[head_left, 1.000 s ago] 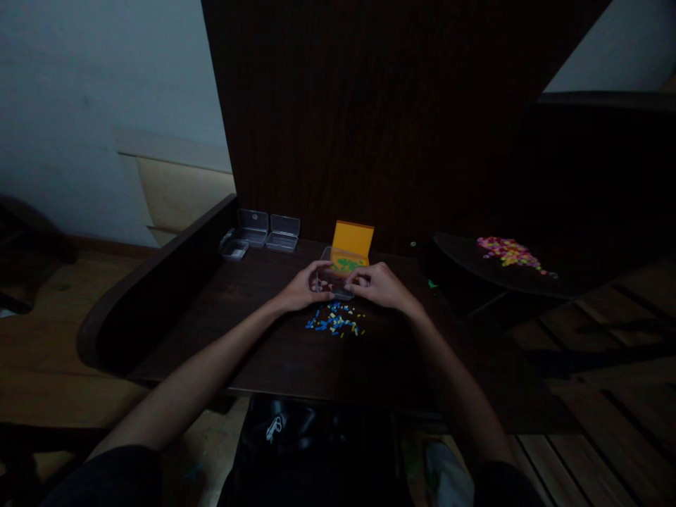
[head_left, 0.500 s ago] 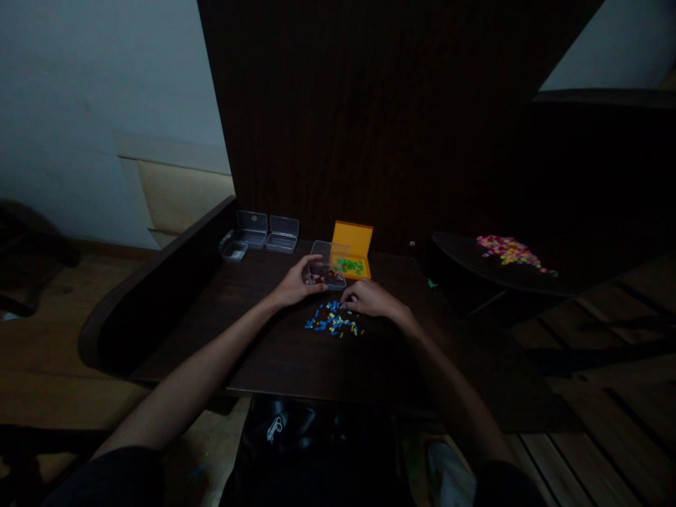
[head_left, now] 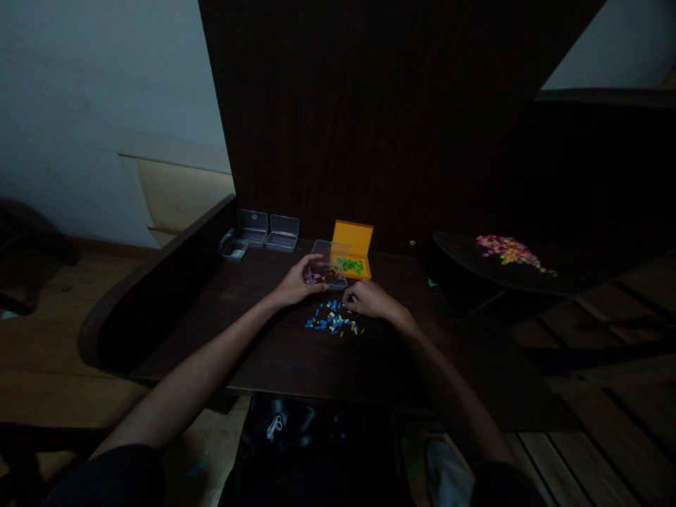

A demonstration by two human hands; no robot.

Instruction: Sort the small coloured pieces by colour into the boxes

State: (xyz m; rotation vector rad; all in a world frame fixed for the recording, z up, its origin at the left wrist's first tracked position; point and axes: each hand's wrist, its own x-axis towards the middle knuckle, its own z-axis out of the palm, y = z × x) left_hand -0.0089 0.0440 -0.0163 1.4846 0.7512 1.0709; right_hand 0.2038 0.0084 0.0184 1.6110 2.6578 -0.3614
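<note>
My left hand grips the left side of a clear plastic box with its lid raised; small reddish-brown pieces lie inside. Just right of the box, my right hand has its fingers pinched together over the edge of a loose pile of small blue and pale yellow pieces. Whatever is between those fingertips is too small and dark to make out. Behind the hands stands an open orange box with small green pieces in its base, partly seen through the clear lid.
Several open clear boxes stand at the back left, by the raised wooden side. On a dark ledge to the right lies a heap of pink and yellow pieces. A tall dark panel rises behind the tabletop.
My right hand has shifted very slightly to the right, its fingers still pinched. My left hand keeps its hold on the clear box, and the pile looks the same.
</note>
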